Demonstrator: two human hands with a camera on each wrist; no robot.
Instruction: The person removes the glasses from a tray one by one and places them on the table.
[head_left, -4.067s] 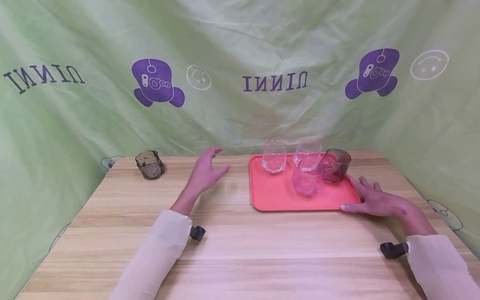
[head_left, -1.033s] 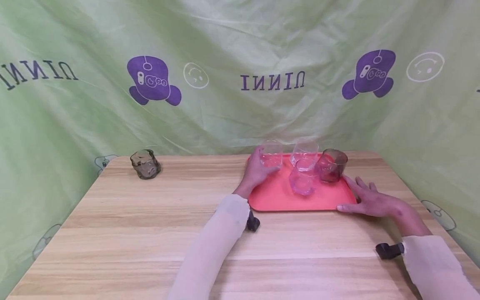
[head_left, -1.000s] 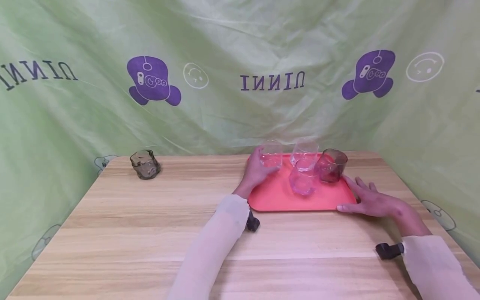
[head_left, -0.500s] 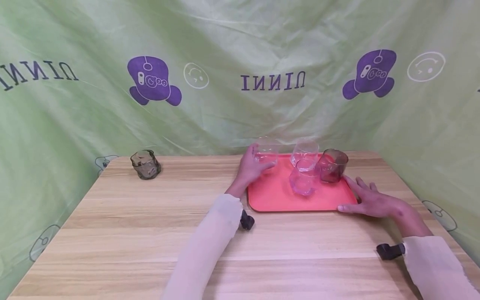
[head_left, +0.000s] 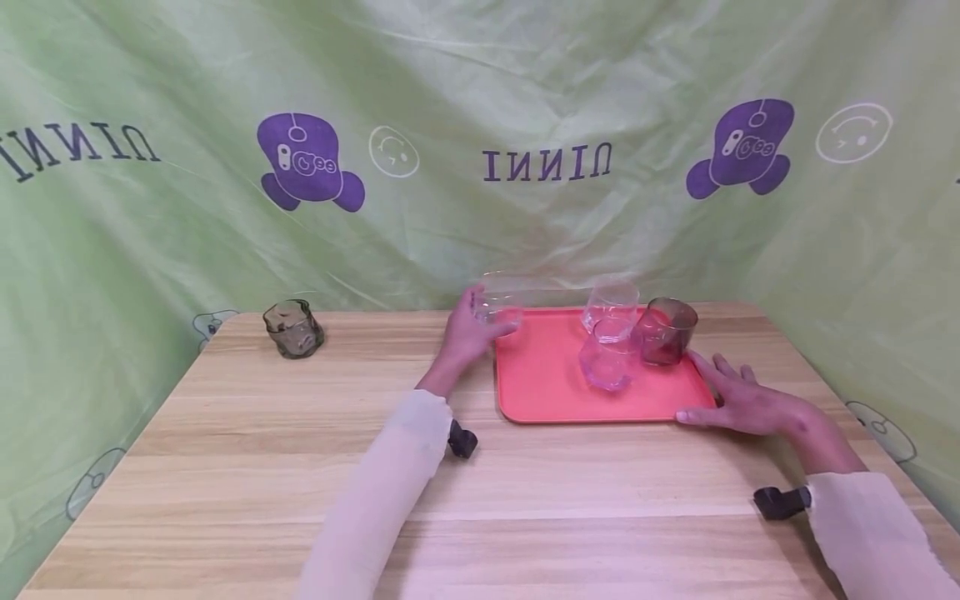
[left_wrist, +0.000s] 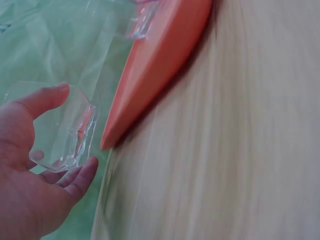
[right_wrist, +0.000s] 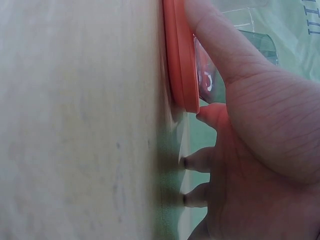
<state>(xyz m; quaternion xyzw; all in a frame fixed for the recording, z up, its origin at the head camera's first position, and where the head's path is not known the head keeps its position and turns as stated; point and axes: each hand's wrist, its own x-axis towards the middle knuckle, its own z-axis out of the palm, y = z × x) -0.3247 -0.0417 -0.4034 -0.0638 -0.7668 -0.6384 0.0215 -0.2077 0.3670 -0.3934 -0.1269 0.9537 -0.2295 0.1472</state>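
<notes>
My left hand [head_left: 461, 337] grips a clear faceted drinking glass [head_left: 498, 310], held up at the back left corner of the red tray [head_left: 540, 392]. In the left wrist view the thumb and fingers wrap around this glass [left_wrist: 75, 132], which is tilted and apart from the tray. On the tray stand another clear glass [head_left: 611, 302], a pinkish clear glass [head_left: 606, 367] and a dark tinted glass [head_left: 667, 333]. My right hand [head_left: 753, 404] rests at the tray's front right corner, its fingers spread and its thumb on the rim.
A smoky grey wavy glass [head_left: 294, 330] stands by itself at the back left of the wooden table [head_left: 480, 517]. Close behind the table's far edge hangs a green printed cloth [head_left: 465, 225].
My left hand reached over to the tray, took hold of the clear glass there, lifted it and carried it leftward to the tray's left edge. The right hand stays in place.
</notes>
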